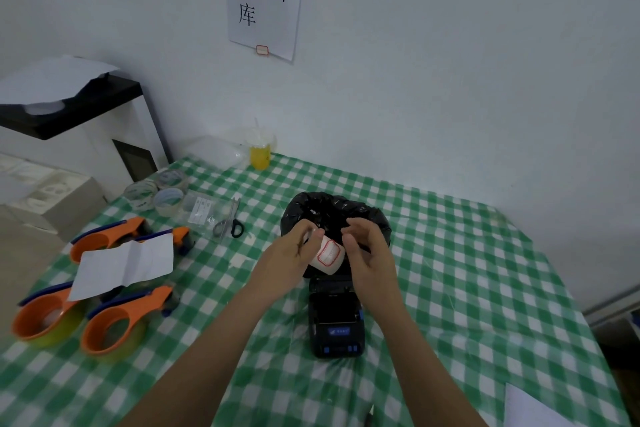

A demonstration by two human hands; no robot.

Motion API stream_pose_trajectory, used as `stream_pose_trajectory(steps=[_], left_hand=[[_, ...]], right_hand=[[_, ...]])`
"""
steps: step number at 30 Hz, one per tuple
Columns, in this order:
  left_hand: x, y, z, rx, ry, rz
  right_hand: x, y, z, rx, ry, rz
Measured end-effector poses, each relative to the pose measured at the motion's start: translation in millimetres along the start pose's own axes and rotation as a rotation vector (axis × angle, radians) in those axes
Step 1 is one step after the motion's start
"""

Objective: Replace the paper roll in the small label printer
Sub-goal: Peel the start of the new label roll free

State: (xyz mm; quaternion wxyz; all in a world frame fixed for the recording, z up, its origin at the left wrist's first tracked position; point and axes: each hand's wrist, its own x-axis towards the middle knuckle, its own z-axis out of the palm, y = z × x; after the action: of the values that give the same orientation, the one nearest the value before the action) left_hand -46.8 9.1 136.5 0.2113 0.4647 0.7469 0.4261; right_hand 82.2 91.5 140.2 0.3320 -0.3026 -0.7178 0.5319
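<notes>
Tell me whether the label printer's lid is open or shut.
Open. The label printer shows its dark roll bay bare on top, and the label roll is out, held above it between the left hand and right hand.

Two bare forearms were in view. No sleeve covered either arm up to the frame edge. The left hand (pixel 294 251) and right hand (pixel 369 255) were ungloved. No ring, watch or wristband could be seen. Fingernails appeared short; finer detail was blurred.
</notes>
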Motion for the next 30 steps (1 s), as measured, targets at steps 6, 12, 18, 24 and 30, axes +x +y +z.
stream_pose_trajectory(steps=[6, 12, 18, 24, 30], left_hand=[[-2, 7, -4, -0.303, 0.007, 0.002], [-5, 6, -5, -0.099, 0.103, 0.123], [-1, 10, -10, 0.008, 0.067, 0.13], [3, 11, -14, 0.27, 0.232, 0.364], [5, 18, -13, 0.389, 0.205, 0.52]], right_hand=[[-1, -9, -5, 0.297, -0.265, 0.418], [3, -25, -7, 0.447, -0.322, 0.492], [4, -28, -8, 0.514, -0.232, 0.48], [1, -25, -6, 0.423, -0.098, 0.394], [1, -27, -8, 0.369, -0.072, 0.339]])
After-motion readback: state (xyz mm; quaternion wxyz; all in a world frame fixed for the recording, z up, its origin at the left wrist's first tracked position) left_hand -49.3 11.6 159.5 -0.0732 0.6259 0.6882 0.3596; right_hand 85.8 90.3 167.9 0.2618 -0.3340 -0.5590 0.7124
